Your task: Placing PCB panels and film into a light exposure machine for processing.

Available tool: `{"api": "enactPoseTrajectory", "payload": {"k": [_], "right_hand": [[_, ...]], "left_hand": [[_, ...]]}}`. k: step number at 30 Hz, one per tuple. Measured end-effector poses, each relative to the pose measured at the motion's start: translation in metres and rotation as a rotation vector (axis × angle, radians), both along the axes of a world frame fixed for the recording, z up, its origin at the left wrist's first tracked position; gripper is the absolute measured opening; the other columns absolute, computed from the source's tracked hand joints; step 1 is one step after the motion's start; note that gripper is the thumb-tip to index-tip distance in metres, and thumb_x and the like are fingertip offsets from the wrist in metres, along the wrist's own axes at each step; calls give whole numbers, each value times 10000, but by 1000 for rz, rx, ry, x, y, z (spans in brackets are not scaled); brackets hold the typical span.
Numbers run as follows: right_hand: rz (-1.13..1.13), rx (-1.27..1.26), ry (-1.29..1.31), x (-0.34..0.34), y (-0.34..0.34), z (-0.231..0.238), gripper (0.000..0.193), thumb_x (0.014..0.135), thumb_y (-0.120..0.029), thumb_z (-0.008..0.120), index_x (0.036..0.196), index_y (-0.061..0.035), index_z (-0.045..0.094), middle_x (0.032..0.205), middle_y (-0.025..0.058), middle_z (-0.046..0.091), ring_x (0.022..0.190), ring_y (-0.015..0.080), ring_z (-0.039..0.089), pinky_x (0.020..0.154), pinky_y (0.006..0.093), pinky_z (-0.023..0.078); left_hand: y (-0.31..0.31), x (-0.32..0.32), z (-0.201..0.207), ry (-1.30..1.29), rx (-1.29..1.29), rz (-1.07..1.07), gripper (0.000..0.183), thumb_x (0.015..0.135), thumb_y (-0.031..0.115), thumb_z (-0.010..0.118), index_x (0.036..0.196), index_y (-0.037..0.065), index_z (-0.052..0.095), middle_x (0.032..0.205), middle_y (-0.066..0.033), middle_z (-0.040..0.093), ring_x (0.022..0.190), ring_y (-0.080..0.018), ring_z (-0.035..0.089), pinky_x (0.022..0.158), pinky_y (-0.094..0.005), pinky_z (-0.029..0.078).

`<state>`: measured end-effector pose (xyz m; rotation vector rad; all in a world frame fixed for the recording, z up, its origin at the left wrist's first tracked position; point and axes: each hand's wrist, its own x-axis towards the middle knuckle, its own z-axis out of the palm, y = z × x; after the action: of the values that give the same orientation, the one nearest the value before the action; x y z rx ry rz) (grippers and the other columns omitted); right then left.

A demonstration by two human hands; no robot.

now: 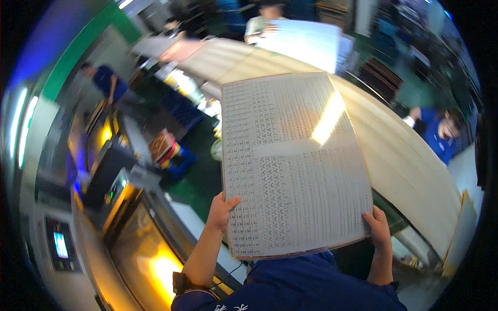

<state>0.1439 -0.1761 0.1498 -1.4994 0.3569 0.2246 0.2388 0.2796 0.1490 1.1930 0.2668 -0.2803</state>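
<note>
A large grey rectangular sheet (306, 202), covered with rows of small dark printed marks, is held up in front of my body. A bright reflection lies across its upper right part. My left hand (222, 211) grips its left edge near the lower corner, thumb on the printed face. On the opposite edge, my right hand (377, 225) holds it the same way, thumb in front. The fingers behind the sheet are hidden. Its lower edge comes close to my dark blue shirt (311, 282).
Left of me stands a machine with a glowing yellow bed (150, 254) and a control panel (61, 244). A long pale table (404, 150) curves behind the sheet. One person (111, 83) is at the far left, another (441, 132) at the right; a third holds a bright sheet (306, 41).
</note>
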Motion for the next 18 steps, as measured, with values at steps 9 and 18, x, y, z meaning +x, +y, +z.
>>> {"api": "enactPoseTrajectory", "payload": {"k": [9,18], "right_hand": [[717,106,-210,93,223,-57,576,858,-356,727,1187,94,581,1037,87,666,907,156,620,817,295,486],[1377,258,-137,45,517,-87,457,938,-267,641,1240,66,561,1120,85,652,991,172,624,864,336,487]], "left_hand": [[134,-326,-97,-99,-125,1211,279,985,190,564,1189,0,584,1095,-102,679,896,-208,687,756,-337,561],[75,-644,-186,-340,-78,2100,385,967,138,578,1304,25,430,1233,-144,552,961,-306,650,742,-467,618]]}}
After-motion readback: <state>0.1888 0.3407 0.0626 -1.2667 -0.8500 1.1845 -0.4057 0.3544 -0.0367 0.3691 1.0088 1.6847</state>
